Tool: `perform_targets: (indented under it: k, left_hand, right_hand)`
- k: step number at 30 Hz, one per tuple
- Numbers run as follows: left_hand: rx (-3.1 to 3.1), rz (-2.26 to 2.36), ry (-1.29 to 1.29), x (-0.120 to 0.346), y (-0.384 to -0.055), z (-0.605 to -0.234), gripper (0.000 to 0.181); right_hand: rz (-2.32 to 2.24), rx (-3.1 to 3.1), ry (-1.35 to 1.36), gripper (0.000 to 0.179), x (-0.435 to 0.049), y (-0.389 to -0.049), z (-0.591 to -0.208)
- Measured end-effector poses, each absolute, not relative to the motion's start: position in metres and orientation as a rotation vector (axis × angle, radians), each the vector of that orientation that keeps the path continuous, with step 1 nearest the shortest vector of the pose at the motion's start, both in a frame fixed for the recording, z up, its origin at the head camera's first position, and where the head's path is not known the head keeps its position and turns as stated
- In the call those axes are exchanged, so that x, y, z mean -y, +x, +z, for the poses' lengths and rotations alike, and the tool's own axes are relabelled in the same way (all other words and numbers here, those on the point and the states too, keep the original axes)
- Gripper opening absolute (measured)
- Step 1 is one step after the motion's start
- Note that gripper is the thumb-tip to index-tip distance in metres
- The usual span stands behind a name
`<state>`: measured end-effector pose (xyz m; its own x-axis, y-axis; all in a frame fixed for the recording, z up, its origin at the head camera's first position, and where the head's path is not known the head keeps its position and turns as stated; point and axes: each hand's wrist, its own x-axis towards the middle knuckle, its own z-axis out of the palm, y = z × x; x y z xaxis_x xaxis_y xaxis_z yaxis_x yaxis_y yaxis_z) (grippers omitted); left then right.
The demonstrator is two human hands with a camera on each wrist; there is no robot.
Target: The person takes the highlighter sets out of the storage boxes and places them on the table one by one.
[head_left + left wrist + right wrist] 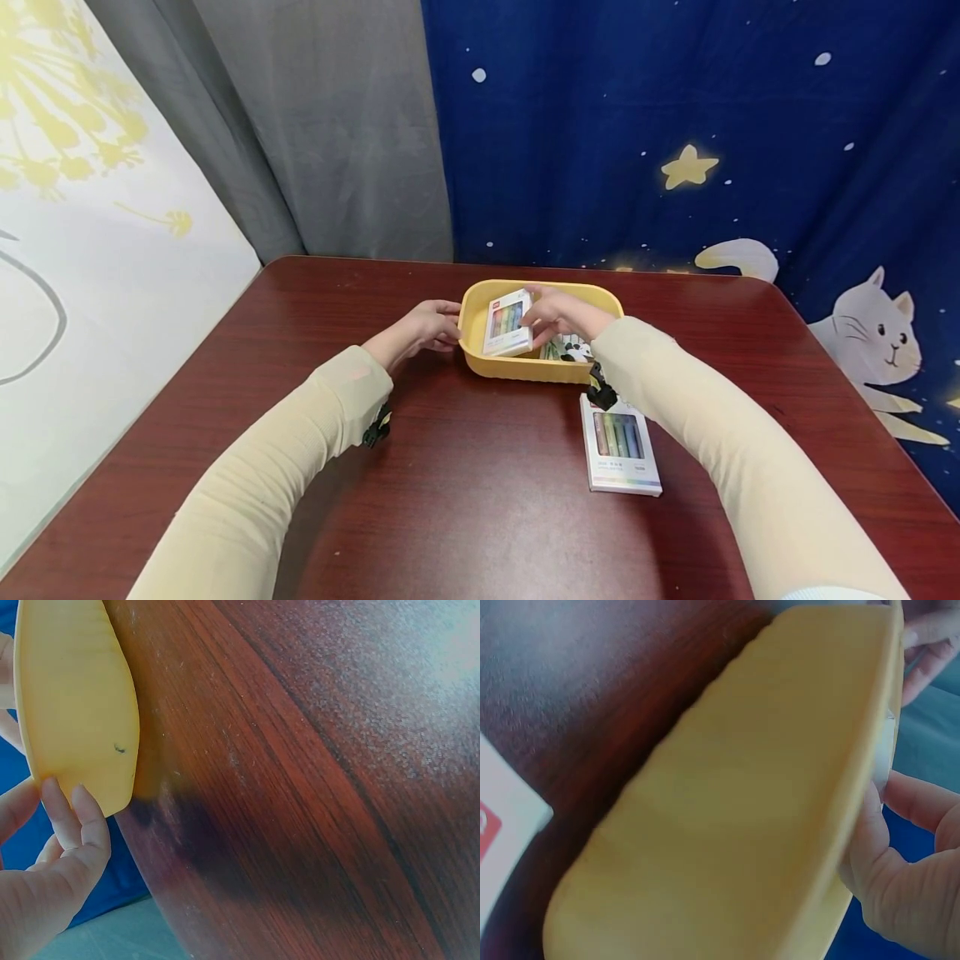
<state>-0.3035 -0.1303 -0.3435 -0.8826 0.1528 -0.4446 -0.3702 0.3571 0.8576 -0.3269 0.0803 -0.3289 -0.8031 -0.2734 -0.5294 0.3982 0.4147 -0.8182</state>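
Note:
A yellow plastic basket (pixel 495 367) stands near the table's far edge. My right hand (pixel 557 312) reaches into it and grips a white box of crayons (pixel 507 323), its window showing coloured sticks. The box is tilted inside the basket's left half. In the right wrist view the right thumb (pixel 870 832) shows past the rim, while the basket wall hides most of the box. The fingers of my left hand (pixel 431 323) touch the basket's left end from outside. Beside the box, inside the basket, lies a flat item with a panda picture (pixel 573 348), partly hidden by my right arm.
A second white crayon box (pixel 621 446) lies flat on the table in front of the basket, under the right forearm. The dark red wooden table (pixel 450 500) meets a blue curtain (pixel 570 150) and a grey curtain (pixel 337 133) at the back.

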Motion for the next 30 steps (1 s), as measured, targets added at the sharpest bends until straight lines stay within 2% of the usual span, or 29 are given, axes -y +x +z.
perform_targets:
  k: [16, 30]
  left_hand:
    - [-2.174, 1.544, -0.146, 0.132, -0.304, -0.344, 0.061]
    - [-2.166, 1.546, -0.138, 0.133, -0.306, -0.346, 0.061]
  right_hand:
    - [-1.531, -2.02, 0.044, 0.083, -0.107, -0.332, -0.292]
    - [-1.632, -2.011, -0.04, 0.084, -0.143, -0.32, -0.264]
